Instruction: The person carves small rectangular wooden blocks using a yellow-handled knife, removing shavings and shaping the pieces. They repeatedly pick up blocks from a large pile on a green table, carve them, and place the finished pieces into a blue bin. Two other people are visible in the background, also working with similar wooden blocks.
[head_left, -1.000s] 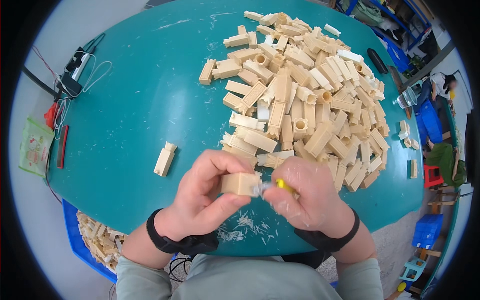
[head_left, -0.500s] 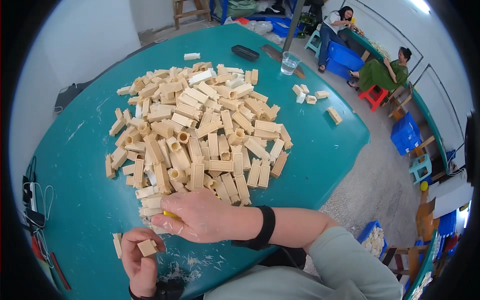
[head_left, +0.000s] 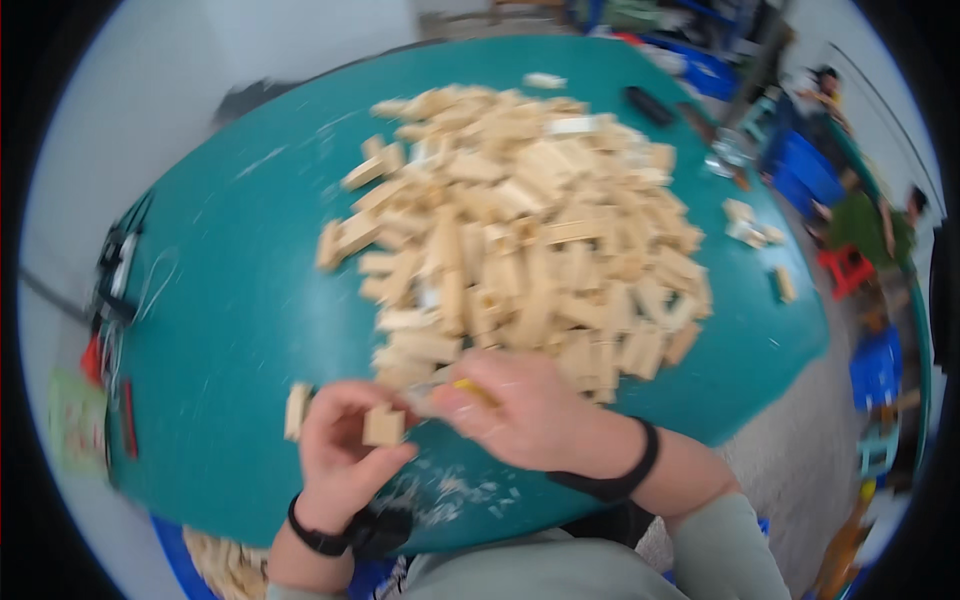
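Near the table's front edge, my left hand (head_left: pixel 345 440) grips a small beige hollow block (head_left: pixel 384 427) between thumb and fingers, one end face turned up. Just to its right, my right hand (head_left: pixel 520 405) is closed around a yellow-handled knife (head_left: pixel 474 391). Its greyish blade, blurred, points at the block; whether they touch I cannot tell. Beyond both hands spreads a large pile of similar beige and cream blocks (head_left: pixel 540 240), some with open, notched ends. One loose block (head_left: pixel 297 411) lies beside my left hand. Pale shavings (head_left: pixel 455 490) are scattered on the table below my hands.
On the green table (head_left: pixel 240 290) are a dark case (head_left: pixel 649 105), a clear cup (head_left: pixel 728 152) and a few separate blocks (head_left: pixel 745 222). Cables (head_left: pixel 125 270) run along the left edge. A blue bin (head_left: pixel 190 555) of pieces sits below. Two people sit at the far right.
The view has swung left, so the pile now appears farther right. My right hand has come off the pile's near edge to beside the block in my left hand.
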